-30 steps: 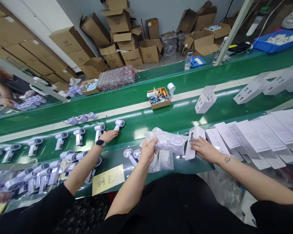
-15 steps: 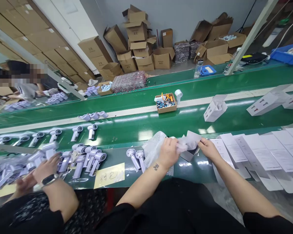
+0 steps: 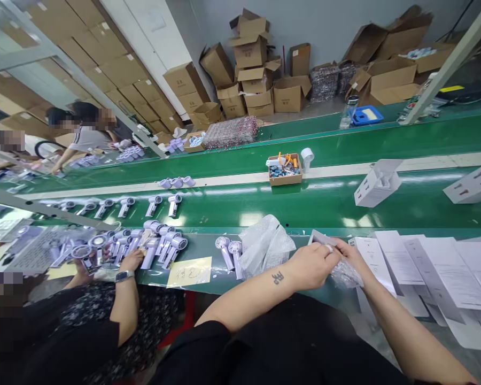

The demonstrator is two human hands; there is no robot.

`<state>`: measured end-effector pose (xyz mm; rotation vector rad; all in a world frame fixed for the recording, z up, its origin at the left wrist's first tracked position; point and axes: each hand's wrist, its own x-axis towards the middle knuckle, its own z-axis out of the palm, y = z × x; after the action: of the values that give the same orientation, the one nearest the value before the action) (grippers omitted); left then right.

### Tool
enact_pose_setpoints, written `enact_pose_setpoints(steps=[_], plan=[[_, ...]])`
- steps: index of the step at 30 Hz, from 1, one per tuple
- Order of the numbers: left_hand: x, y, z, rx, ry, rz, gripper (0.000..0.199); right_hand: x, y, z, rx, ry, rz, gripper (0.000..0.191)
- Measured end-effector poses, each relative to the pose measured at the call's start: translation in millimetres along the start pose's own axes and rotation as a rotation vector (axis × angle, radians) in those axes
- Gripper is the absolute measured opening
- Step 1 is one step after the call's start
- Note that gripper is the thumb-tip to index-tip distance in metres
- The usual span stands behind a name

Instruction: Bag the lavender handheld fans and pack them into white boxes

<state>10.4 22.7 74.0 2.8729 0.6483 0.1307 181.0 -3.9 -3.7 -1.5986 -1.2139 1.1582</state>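
Observation:
My left hand (image 3: 315, 263), wearing a ring, is closed at a small white-grey box (image 3: 319, 237) near the bench's front edge. My right hand (image 3: 349, 255) meets it there, its fingers closed around a clear plastic-wrapped item (image 3: 346, 272) whose contents I cannot make out. What the left fingers pinch is hidden. Left of my hands lies a heap of bubble bags (image 3: 264, 247), with two lilac handheld fans (image 3: 225, 253) beside it. To the right, folded white boxes with printed sheets (image 3: 412, 267) stand in an overlapping row.
A co-worker's hand (image 3: 132, 260) touches piled lilac fans (image 3: 160, 243) at the left, near a handwritten yellow paper (image 3: 189, 271). On the green belt (image 3: 232, 203) are a small parts carton (image 3: 285, 179), a white fan (image 3: 307, 159) and open white boxes (image 3: 377, 184).
Both my hands have moved closer together, the left one reaching rightward. The plastic stretched between them now hangs bunched below my fingers. The camera view has shifted left.

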Motion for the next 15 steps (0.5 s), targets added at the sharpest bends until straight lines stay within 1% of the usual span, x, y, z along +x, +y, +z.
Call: enact_pose_setpoints(steps=[4,5,7,9,12,13,14,15], plan=[[-10,0,31.8,0.04,-0.072,0.018,0.022,-1,7,-5,-0.119,-0.004,-0.029,0.035],[-12,-1,38.1,0.055,-0.063,0.019,0.023,-1,8,-6,-0.129,-0.016,-0.043,0.034],[-15,-4,47.1,0.086,-0.008,0.003,0.024,-1,7,-7,-0.163,-0.043,-0.072,0.033],[-13,-6,51.4,0.114,0.014,-0.044,0.021,0,5,-5,-0.227,-0.064,-0.086,0.033],[-1,-5,50.5,0.129,-0.068,-0.097,0.019,6,2,-4,-0.371,-0.094,-0.104,0.033],[2,-4,48.5,0.125,-0.078,-0.112,0.02,11,2,-6,-0.411,-0.109,-0.113,0.033],[3,-3,45.8,0.117,-0.057,-0.117,0.021,18,2,-11,-0.442,-0.116,-0.13,0.032],[2,-3,43.0,0.104,-0.004,-0.11,0.023,28,2,-18,-0.461,-0.11,-0.156,0.032]])
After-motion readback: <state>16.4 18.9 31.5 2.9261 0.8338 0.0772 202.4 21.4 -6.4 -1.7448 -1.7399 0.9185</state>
